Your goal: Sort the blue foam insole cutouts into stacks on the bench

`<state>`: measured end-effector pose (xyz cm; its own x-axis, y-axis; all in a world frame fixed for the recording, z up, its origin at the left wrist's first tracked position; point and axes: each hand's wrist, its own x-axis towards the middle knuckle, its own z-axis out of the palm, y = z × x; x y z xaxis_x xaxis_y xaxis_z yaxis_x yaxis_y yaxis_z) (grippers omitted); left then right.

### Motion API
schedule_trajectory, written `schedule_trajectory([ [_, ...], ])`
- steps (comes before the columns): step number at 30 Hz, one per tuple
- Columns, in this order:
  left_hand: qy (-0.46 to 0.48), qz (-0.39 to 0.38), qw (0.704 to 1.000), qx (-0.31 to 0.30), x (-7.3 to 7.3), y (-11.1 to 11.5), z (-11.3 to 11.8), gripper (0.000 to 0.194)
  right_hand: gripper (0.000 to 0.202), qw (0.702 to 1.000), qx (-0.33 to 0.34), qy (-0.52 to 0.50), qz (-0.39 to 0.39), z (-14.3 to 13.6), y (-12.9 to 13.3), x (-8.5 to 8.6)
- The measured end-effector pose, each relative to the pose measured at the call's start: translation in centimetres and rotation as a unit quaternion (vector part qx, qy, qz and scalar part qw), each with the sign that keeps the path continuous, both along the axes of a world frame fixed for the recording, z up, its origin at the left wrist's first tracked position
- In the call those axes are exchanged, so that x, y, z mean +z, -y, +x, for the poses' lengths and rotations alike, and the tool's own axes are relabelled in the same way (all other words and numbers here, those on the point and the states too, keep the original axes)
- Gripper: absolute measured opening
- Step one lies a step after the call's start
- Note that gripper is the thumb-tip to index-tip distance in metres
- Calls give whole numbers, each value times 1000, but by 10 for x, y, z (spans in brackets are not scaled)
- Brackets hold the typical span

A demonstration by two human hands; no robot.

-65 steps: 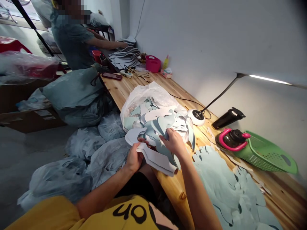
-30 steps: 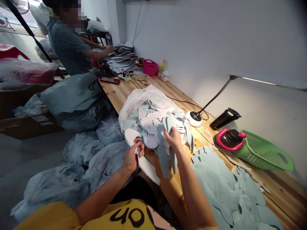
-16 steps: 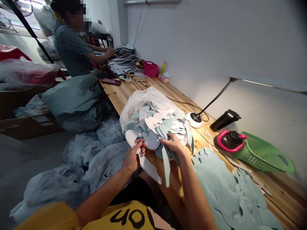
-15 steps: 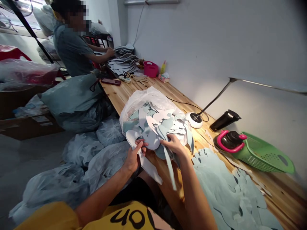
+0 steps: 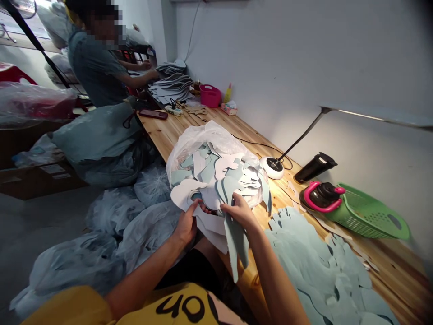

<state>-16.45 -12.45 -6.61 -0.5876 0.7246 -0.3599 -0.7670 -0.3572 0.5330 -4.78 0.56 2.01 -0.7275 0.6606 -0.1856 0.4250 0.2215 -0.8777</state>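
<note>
My left hand (image 5: 190, 220) is closed on a white curved cut-out sheet piece (image 5: 184, 193), its thumb on top and fingertips curled beneath. In my right hand (image 5: 239, 211) are pale blue-green cut-out pieces (image 5: 233, 241), pinched between thumb and fingers, with long tails hanging toward my lap. Both hands are at the near side of a clear plastic bag (image 5: 211, 131). Many white and blue-green cut shapes (image 5: 206, 160) lie heaped in its open mouth. The material could be foam or leather-like sheet; I cannot tell which.
A pile of pale green pieces (image 5: 314, 262) spreads over the table at right. Behind it stand a lamp base (image 5: 272, 168), a black tumbler (image 5: 316, 168), a pink-handled bottle (image 5: 323, 197) and a green basket (image 5: 372, 216). Filled bags (image 5: 111, 210) crowd the left floor. A co-worker (image 5: 98, 67) is beyond.
The white piece in my left hand has turned and spread wider across the heap. My right hand now has broader blue-green pieces hanging from it instead of one narrow strip.
</note>
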Motion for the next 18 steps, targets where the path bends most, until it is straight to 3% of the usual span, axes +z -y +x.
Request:
schedule_trajectory([
  [3,7,15,1000,-26,5,0,-1,41,26,985,-63,78,140,-6,-2,7],
  [8,-45,1,999,-29,8,2,-3,44,21,955,20,156,251,-18,-1,5],
  [11,-61,-30,998,-12,5,3,-5,44,34,923,-12,225,311,-26,-6,-4],
  [13,-63,-29,998,-10,6,4,-5,46,40,911,-42,259,319,-31,-10,-12],
  [18,-75,-8,997,14,17,10,-6,42,57,924,-47,269,266,-35,-16,-22],
])
